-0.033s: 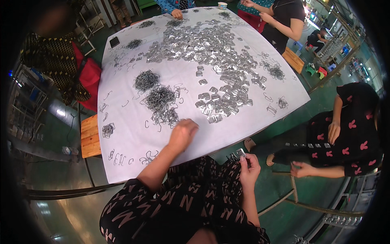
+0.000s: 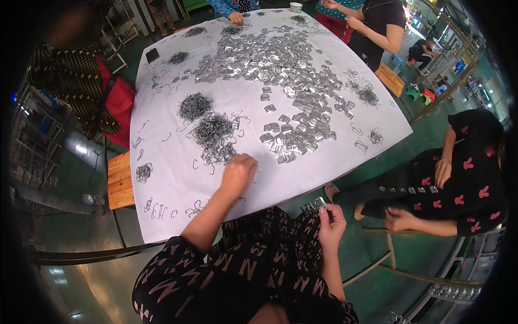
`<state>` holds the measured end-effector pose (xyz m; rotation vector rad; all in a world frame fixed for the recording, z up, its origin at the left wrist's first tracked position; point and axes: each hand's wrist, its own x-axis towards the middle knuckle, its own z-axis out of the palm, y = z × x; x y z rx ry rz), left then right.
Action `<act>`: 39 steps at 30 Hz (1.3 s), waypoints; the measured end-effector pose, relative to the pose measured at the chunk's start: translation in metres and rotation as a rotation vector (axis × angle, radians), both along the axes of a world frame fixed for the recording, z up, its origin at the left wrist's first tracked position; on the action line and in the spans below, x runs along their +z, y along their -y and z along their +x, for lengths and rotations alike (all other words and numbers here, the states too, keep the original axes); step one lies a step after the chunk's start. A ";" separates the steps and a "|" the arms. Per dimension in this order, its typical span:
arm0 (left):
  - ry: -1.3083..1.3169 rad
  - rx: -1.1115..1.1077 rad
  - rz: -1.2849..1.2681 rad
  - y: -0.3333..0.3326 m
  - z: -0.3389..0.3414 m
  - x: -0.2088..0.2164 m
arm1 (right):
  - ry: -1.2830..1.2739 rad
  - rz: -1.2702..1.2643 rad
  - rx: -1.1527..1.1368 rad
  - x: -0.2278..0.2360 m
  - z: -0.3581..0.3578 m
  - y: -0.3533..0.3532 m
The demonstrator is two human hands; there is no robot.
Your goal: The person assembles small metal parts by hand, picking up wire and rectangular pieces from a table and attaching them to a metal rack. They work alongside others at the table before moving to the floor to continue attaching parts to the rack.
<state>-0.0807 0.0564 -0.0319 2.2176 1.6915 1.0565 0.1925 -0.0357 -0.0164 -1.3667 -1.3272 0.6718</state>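
My left hand [image 2: 239,175] is over the white-covered table, at the near edge of a tangled pile of bent wire hooks [image 2: 213,128]. Its fingers are curled together, and whatever they may hold is hidden. Low at the table's front edge, my right hand [image 2: 331,225] pinches a short string of silver metal clips [image 2: 315,204], linked flat pieces with wire parts between them. Beyond my left hand lies a large heap of flat, slotted silver metal plates [image 2: 299,129]. A rounder pile of wire hooks [image 2: 195,106] sits farther back.
Several small groups of hooks [image 2: 143,173] are scattered along the table edges. At right, a seated co-worker's hand [image 2: 399,220] is beside a strung row of clips [image 2: 421,190]. Other people are around the far sides. A wooden bench [image 2: 120,181] stands left, a paper cup [image 2: 295,7] at the back.
My left hand has moved left and slightly away from me, to the hook pile's edge. My right hand stays put. The right co-worker's lower hand has shifted slightly.
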 end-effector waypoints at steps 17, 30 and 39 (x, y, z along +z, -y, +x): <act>-0.062 -0.001 -0.010 -0.020 0.006 0.022 | 0.028 -0.079 0.028 0.004 -0.011 -0.005; 0.635 -0.614 -0.237 0.042 0.083 0.033 | 0.110 -0.053 0.112 0.018 -0.022 -0.004; 0.597 -0.599 -0.080 0.043 0.092 0.026 | 0.082 -0.106 0.174 0.019 -0.021 -0.003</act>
